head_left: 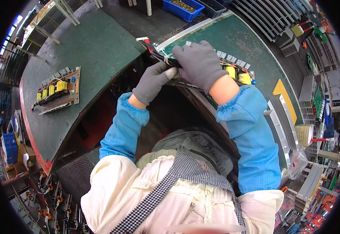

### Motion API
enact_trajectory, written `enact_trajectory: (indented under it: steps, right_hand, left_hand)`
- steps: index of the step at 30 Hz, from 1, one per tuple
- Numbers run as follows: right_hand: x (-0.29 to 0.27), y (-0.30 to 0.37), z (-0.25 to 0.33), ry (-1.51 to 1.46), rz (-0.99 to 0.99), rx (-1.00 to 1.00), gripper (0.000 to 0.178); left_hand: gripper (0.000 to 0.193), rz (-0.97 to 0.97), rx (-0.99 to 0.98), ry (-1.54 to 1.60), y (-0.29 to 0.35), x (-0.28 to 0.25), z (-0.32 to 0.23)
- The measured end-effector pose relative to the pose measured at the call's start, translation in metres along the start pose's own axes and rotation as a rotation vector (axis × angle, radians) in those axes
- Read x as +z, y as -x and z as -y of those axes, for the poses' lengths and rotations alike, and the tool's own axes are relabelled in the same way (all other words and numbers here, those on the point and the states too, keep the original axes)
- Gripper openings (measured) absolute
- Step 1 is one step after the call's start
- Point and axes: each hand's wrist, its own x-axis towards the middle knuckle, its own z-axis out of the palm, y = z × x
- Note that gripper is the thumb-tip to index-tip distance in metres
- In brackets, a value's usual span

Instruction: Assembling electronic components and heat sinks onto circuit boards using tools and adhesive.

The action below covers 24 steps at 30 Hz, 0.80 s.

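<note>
My left hand (151, 83), in a grey glove, is pinched closed at the cable bundle, its fingertips meeting those of the other hand. My right hand (199, 63), gloved the same way, is curled over the bundle from above. The black cable bundle (158, 55) has a white tie round it and runs up to the left towards a red and white end piece. Partly hidden behind my right wrist lies a circuit board with yellow transformers (244, 78) and a row of pale metal tabs. What lies between my fingertips is covered.
A similar circuit board (76, 86) with yellow coils rests on the green left table (103, 43). At the right, silver heat sinks (281, 121) and a yellow strip (286, 99) lie on another green table. Blue bins (183, 11) stand beyond. A dark gap separates the tables.
</note>
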Motion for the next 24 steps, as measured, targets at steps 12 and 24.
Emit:
enact_trajectory:
  steps: [12, 24]
  right_hand:
    - [-0.013, -0.013, -0.009, -0.281, 0.104, 0.097, 0.020]
    - [0.003, -0.039, -0.014, -0.447, 0.162, 0.201, 0.018]
  left_hand:
    - [0.038, 0.213, -0.045, 0.317, -0.013, -0.012, 0.009]
    - [0.033, 0.137, -0.058, 0.000, -0.031, -0.013, 0.016]
